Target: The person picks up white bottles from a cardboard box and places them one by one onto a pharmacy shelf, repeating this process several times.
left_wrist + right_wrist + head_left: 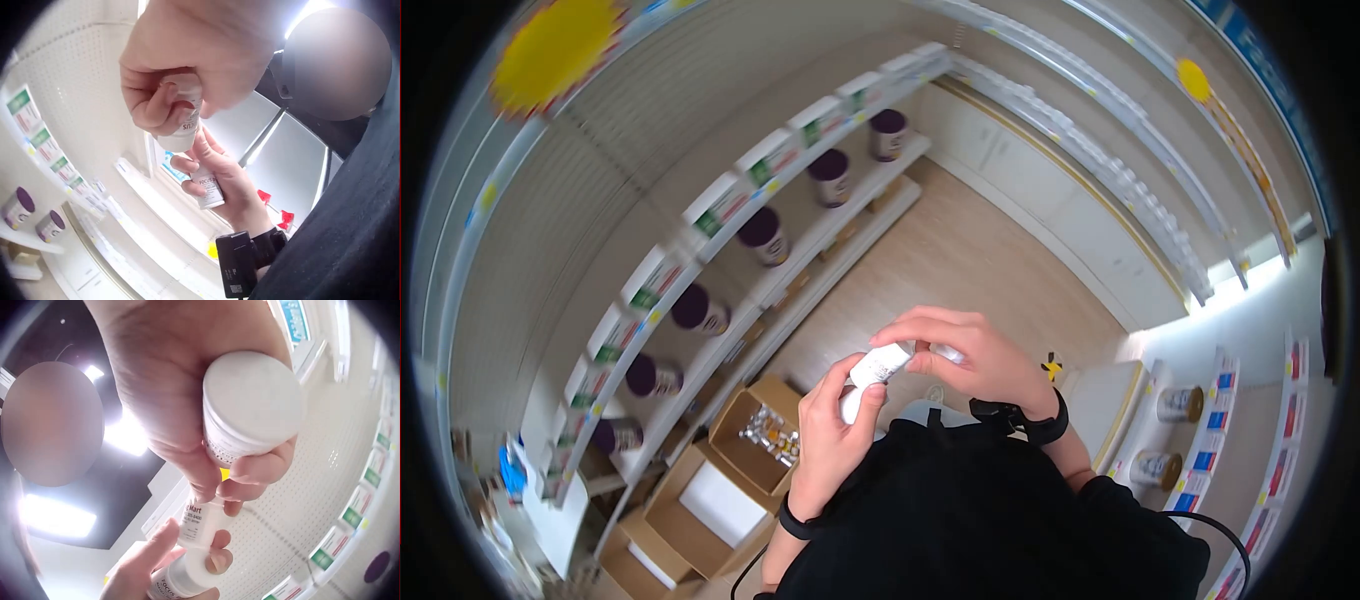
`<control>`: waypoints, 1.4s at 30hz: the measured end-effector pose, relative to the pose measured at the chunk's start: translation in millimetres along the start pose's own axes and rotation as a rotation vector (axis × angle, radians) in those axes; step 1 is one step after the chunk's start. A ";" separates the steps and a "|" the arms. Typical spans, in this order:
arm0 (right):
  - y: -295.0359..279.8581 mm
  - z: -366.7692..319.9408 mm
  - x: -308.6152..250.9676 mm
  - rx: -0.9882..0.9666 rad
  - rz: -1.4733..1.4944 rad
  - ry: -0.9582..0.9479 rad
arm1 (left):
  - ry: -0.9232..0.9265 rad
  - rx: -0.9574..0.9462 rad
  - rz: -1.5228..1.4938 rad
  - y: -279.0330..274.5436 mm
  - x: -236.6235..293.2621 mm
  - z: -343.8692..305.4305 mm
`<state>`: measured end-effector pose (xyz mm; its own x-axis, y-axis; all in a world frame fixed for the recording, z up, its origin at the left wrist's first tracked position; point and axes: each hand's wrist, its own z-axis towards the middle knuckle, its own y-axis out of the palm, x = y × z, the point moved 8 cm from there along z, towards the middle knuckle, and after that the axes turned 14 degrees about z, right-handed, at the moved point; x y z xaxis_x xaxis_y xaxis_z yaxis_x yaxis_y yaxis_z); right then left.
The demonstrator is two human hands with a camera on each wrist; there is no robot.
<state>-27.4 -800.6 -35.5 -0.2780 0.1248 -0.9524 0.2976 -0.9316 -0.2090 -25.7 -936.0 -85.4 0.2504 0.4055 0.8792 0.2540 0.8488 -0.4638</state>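
Observation:
In the head view, my left hand (828, 430) grips a white bottle (853, 402) low in the palm, with a labelled white bottle (880, 364) above it at the fingertips. My right hand (975, 355) touches the upper end of that labelled bottle with thumb and fingers, and another white bottle (946, 352) is held in its palm. The right wrist view shows this palm bottle (250, 403) with its round white end toward the camera. Below are the labelled bottle (199, 522) between both hands and the left hand's other bottle (181, 575).
Open cardboard boxes stand on the floor at lower left, one holding small bottles (770, 436), another a white panel (722, 500). Shelves with purple-lidded tubs (763, 237) and small boxes run along the left. More shelves with gold-lidded cans (1156, 469) stand at right.

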 end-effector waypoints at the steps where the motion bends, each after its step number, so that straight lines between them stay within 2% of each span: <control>1: -19.9 -10.6 -0.7 0.037 -0.008 0.006 | 0.027 -0.005 -0.002 14.9 10.5 11.0; 3: -67.1 -34.7 3.5 0.213 0.110 0.126 | 0.071 -0.016 0.024 46.6 29.0 31.2; 7: -143.2 -82.2 17.2 0.312 -0.021 0.069 | 0.147 -0.113 -0.014 122.4 62.3 68.5; 12: -224.0 -139.5 27.6 0.544 -0.015 0.193 | 0.115 -0.443 -0.210 234.2 95.1 95.8; 16: -275.4 -170.5 32.0 0.649 -0.096 0.173 | 0.105 -0.599 -0.264 300.2 118.8 114.4; 18: -297.0 -180.4 42.1 0.709 -0.029 0.222 | 0.119 -0.637 -0.248 326.3 121.6 129.3; 20: -321.9 -183.9 52.6 0.737 -0.091 0.174 | 0.142 -0.671 -0.181 350.6 121.3 148.8; 24: -384.6 -183.3 78.8 0.842 0.016 0.154 | 0.200 -0.738 -0.144 400.4 128.5 200.0; 29: -469.5 -177.9 89.0 0.927 0.003 0.289 | 0.250 -0.841 -0.222 463.8 162.7 270.1; 32: -514.8 -192.8 93.1 0.996 -0.076 0.316 | 0.318 -0.941 -0.195 506.1 190.2 302.2; 34: -538.8 -212.6 96.7 1.072 -0.084 0.365 | 0.519 -0.972 -0.130 532.1 218.9 312.3; 35: -547.4 -226.0 98.9 1.125 -0.081 0.406 | 0.514 -1.054 -0.076 546.8 228.7 314.4; 39: -580.8 -278.0 102.4 1.227 -0.071 0.475 | 0.537 -1.176 -0.074 607.6 256.4 319.2; 41: -599.0 -308.6 107.3 1.326 -0.041 0.445 | 0.404 -1.293 -0.069 646.2 265.0 315.2; 42: -610.2 -321.7 109.8 1.329 -0.044 0.438 | 0.411 -1.292 -0.067 666.5 271.8 315.8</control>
<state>54.4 -108.6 -84.0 0.1130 0.0276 -0.9932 -0.8492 -0.5162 -0.1110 -83.3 -152.9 -120.9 0.4039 0.0534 0.9133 0.9073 -0.1509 -0.3924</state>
